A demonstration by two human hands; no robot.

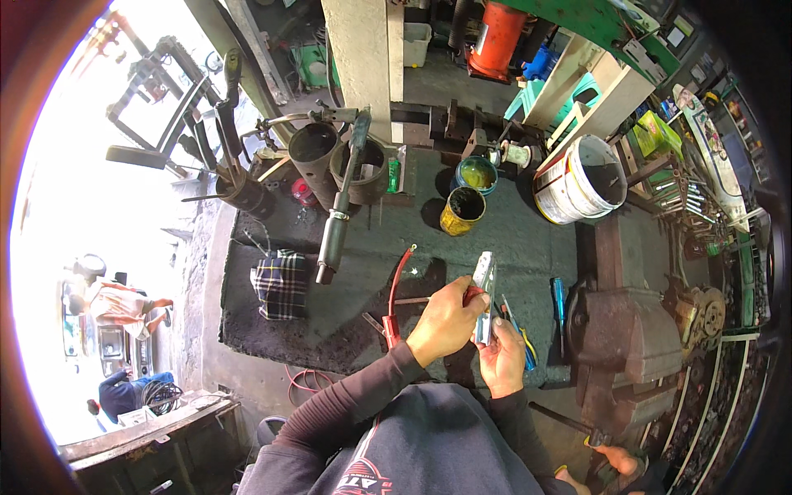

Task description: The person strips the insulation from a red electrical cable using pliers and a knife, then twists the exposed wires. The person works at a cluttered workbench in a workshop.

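Both of my hands are above the dark workbench [528,247], near its front edge. A long, shiny silver-white piece [483,268] stands tilted between them; its exact kind is unclear. My left hand [445,320] pinches its side, with a bit of red showing at the fingertips. Lower down, my right hand [503,356] grips the same piece from the right. Beside my left hand lies a red cable [399,280] with a ring terminal at its far end. Pliers with yellow and blue handles [528,345] rest just right of my right hand.
A blue-handled screwdriver [559,304] lies to the right, before a large vise [635,330]. Farther back stand a yellow tin [462,213], a blue tin [476,175] and a white bucket [580,183]. Leftward are a metal torch [334,235] and a folded plaid cloth [279,285].
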